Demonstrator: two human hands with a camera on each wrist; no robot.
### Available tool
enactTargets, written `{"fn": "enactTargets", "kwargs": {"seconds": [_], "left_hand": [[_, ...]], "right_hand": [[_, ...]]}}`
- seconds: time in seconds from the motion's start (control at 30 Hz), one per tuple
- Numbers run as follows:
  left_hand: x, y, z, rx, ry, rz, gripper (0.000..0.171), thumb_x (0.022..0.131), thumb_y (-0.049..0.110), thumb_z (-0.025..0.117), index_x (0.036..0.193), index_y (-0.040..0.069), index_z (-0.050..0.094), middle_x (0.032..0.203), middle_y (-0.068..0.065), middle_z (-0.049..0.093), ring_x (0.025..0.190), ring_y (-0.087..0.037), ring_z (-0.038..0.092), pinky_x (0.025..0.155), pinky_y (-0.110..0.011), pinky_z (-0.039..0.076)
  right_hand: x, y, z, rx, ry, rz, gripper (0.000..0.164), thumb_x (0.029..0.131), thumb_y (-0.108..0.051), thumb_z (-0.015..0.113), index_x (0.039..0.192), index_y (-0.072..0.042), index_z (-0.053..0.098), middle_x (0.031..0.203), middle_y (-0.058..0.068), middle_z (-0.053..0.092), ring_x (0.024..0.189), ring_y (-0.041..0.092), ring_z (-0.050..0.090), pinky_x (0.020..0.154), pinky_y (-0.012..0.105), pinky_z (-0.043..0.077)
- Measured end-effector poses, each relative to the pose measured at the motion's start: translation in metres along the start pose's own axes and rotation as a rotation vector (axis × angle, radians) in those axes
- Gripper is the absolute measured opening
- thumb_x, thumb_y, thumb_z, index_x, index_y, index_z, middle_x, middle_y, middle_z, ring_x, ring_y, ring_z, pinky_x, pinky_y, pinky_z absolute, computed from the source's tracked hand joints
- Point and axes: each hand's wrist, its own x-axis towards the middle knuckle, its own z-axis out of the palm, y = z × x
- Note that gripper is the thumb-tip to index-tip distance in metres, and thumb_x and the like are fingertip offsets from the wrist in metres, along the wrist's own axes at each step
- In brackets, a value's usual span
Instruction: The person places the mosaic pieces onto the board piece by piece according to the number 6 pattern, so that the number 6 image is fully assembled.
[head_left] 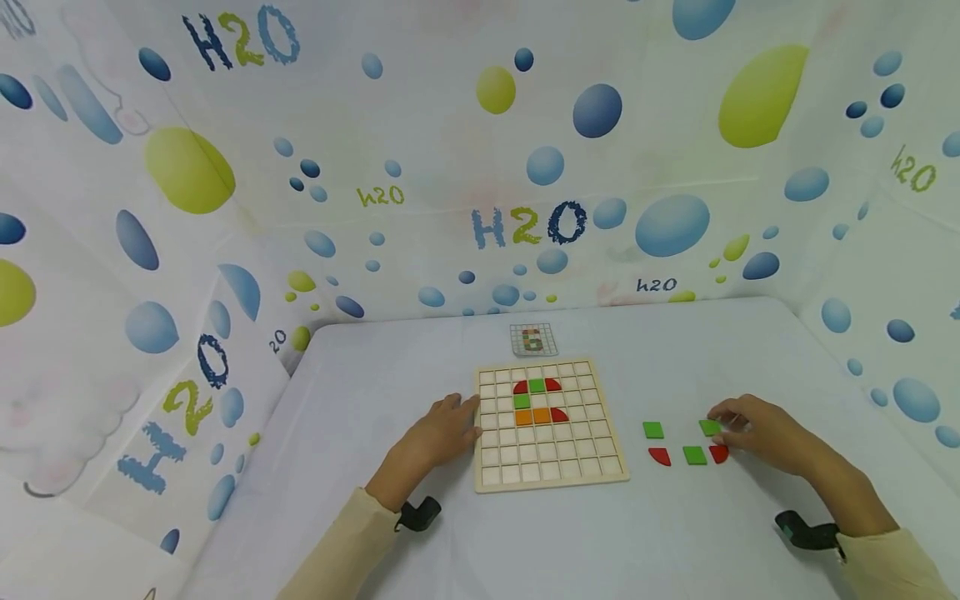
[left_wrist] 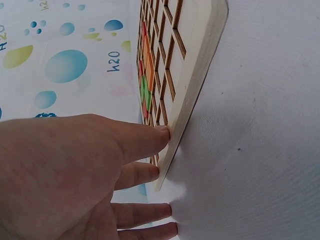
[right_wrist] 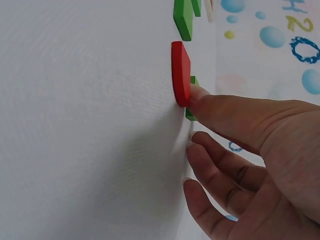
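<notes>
A square wooden grid board [head_left: 551, 483] lies on the table, with red, green and orange tiles set in several cells. My left hand [head_left: 444, 429] is at its left side; in the left wrist view the thumb [left_wrist: 145, 137] and a finger touch the frame, fingers fairly straight. At the right, my right hand [head_left: 765, 429] pinches a green square tile [head_left: 709, 427] at its edges between thumb and a finger. Just below the thumb lies a red quarter-round tile [head_left: 718, 454], seen in front of the thumb tip in the right wrist view.
Between the board and my right hand lie a green square [head_left: 653, 430], another green square [head_left: 694, 455] and a red quarter-round [head_left: 660, 457]. Behind the board is a small pattern card [head_left: 533, 340]. A patterned curtain [head_left: 450, 167] stands behind the white-covered table [head_left: 555, 550].
</notes>
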Motion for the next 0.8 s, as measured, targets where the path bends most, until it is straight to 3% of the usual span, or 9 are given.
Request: {"fn": "enactTargets", "kwargs": {"seconds": [0.63, 0.8], "left_hand": [[0.0003, -0.0021, 0.0016, -0.008, 0.008, 0.014, 0.06, 0.108, 0.034, 0.061, 0.161, 0.009, 0.045, 0.162, -0.024, 0.041, 0.148, -0.043, 0.043, 0.116, -0.058, 0.045], [0.0004, -0.0029, 0.0023, -0.016, 0.016, 0.021, 0.06, 0.108, 0.033, 0.062, 0.16, 0.008, 0.045, 0.162, -0.025, 0.041, 0.148, -0.043, 0.044, 0.115, -0.059, 0.045]], "right_hand": [[-0.0006, -0.0018, 0.0031, 0.007, 0.016, 0.0, 0.026, 0.094, -0.012, 0.078, 0.117, -0.002, 0.07, 0.106, 0.009, 0.068, 0.1, 0.028, 0.064, 0.079, 0.037, 0.062], [-0.0004, -0.0021, 0.003, 0.003, 0.019, 0.001, 0.026, 0.094, -0.013, 0.078, 0.117, -0.001, 0.07, 0.105, 0.008, 0.068, 0.099, 0.027, 0.064, 0.075, 0.025, 0.058]]}}
